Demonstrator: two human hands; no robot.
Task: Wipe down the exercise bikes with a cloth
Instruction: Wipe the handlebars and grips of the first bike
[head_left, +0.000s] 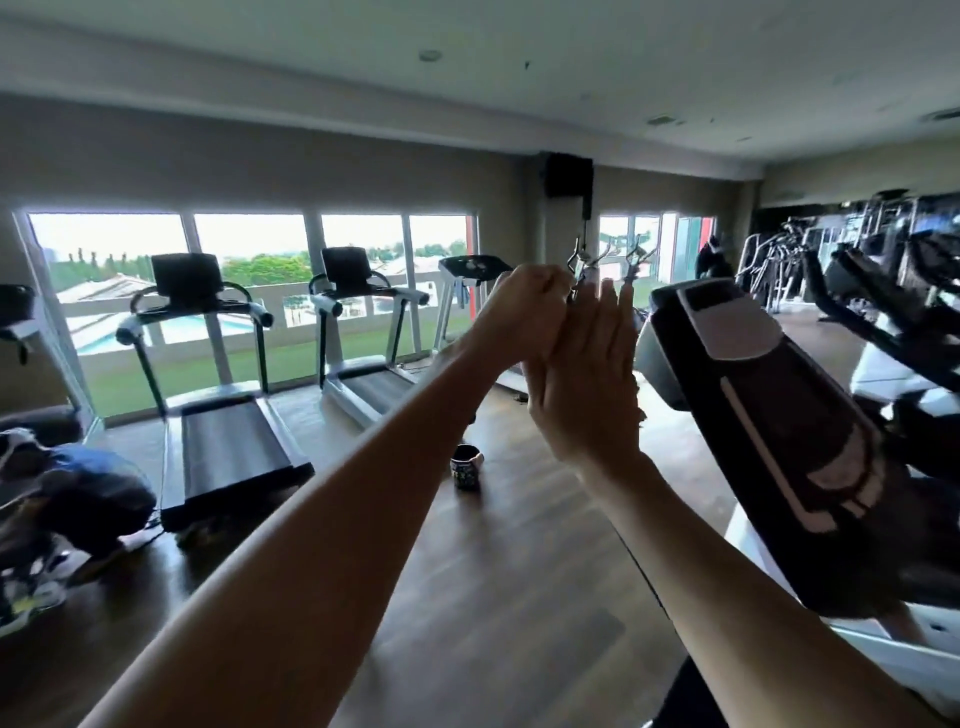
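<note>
Left hand (524, 306) fisted against flat right hand (587, 374)

Dark wood-plank floor (498, 597); 3 grey treadmills (223, 415) facing wide daylight windows (249, 244); white ceiling (519, 52) overhead.

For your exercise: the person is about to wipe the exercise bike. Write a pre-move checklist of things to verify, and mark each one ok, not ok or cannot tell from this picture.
1. Cloth in hand: cannot tell. No cloth shows in either hand.
2. Left hand free: cannot tell. It is curled into a fist against the right, and any contents are hidden.
3. Right hand free: ok. Its fingers are straight and hold nothing.
4. Bike within reach: ok. The exercise bike console stands close on the right of the hands.
5. Hands on the bike: not ok. Both are raised in the air, apart from it.
6. Floor path: not ok. A small dark cup stands on the floor.
</note>
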